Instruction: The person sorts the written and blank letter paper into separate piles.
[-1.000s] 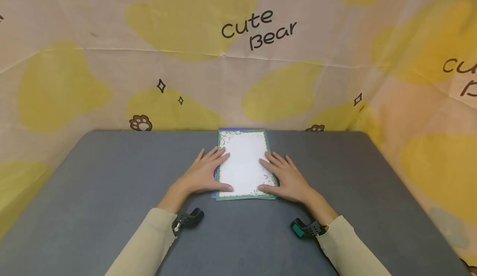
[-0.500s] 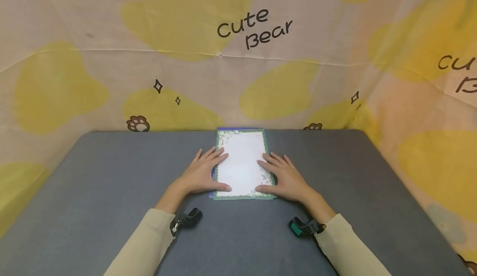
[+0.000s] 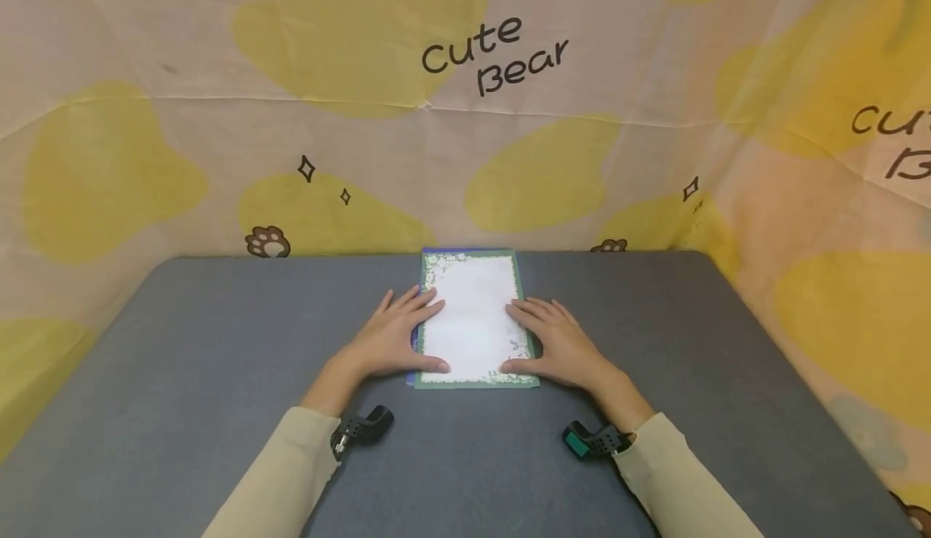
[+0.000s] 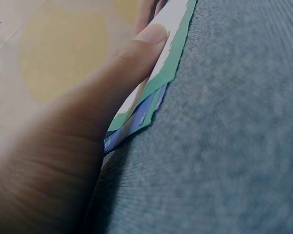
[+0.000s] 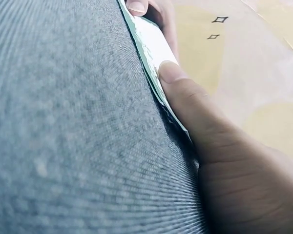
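A stack of paper sheets (image 3: 473,328) lies flat near the table's far edge. Its top sheet is white with a floral, green border; purple and green edges of lower sheets peek out at the left and top. My left hand (image 3: 389,340) rests on the left side, fingers spread and thumb on the lower left corner. On the opposite side, my right hand (image 3: 566,346) lies with straight fingers over the edge and its thumb near the lower right corner. In the left wrist view, several uneven layers of the paper stack (image 4: 156,92) show under the thumb.
The grey cloth-covered table (image 3: 218,336) spreads on both sides of the stack. A pinkish wall cloth (image 3: 393,142) with yellow patches and "cute Bear" lettering hangs right behind the table. Each wrist wears a black strap, such as the right wrist strap (image 3: 596,441).
The whole view has shifted slightly. My right fingers have drawn a little closer together on the edge of the stack; the left hand keeps its place on the paper.
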`<state>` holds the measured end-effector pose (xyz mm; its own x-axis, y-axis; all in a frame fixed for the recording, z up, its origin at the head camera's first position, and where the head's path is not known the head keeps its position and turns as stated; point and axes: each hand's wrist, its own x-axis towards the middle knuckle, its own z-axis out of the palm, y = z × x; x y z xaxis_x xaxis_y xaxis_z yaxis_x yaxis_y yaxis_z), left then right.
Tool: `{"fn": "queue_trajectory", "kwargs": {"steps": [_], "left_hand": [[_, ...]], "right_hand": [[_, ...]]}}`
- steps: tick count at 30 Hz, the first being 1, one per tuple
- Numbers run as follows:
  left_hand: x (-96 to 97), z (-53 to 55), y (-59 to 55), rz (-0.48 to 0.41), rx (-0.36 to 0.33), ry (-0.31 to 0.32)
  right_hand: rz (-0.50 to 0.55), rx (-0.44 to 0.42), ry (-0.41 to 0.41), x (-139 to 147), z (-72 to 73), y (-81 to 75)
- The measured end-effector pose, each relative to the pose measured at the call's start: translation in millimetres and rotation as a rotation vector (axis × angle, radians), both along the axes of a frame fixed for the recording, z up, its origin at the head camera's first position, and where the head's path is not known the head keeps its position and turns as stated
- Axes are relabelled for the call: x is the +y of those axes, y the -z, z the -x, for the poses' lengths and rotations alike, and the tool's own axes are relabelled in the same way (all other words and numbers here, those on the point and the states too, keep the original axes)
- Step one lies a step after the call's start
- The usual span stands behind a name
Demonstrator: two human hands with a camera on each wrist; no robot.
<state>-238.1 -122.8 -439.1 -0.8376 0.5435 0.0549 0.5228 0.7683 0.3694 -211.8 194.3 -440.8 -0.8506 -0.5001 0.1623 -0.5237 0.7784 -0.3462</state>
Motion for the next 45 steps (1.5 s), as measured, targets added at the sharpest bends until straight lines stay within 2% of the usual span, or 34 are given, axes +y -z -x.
{"fn": "queue_trajectory", "kwargs": {"steps": [6,15,19,25,30,35,38,42,45], "left_hand": [[0.6,0.8,2.1,0.016,0.01,0.002],[0.5,0.7,0.4,0.028,0.025,0.004],[2.7,2.9,-1.7,-0.003,0.032,0.001],[8.1,4.6,1.2,-0.118,-0.004,-0.021],[7.8,5.1,3.7,-0.218,0.011,-0.037],[5.6,4.6,6.0,-0.305,0.037,-0.043],[5.6,3.7,6.0,-0.403,0.046,-0.049],[7.4,0.4,3.6,-0.542,0.004,-0.085],[9.1,-2.9,2.0,-0.594,-0.03,-0.12]], "right_hand": [[-0.036,0.012,0.006,3.3,0.9,0.8],[-0.018,0.002,0.0,8.6,1.0,-4.5],[0.003,0.002,-0.002,12.8,1.9,-5.5],[0.112,-0.013,0.026,17.6,-1.5,-0.8],[0.228,0.015,0.059,14.6,-2.7,1.1],[0.379,-0.077,0.168,8.5,-4.8,-1.0],[0.435,-0.127,0.223,5.8,-4.0,-2.2],[0.482,-0.147,0.227,2.7,-3.4,-3.1],[0.522,-0.124,0.209,1.8,-3.4,-2.4]]}}
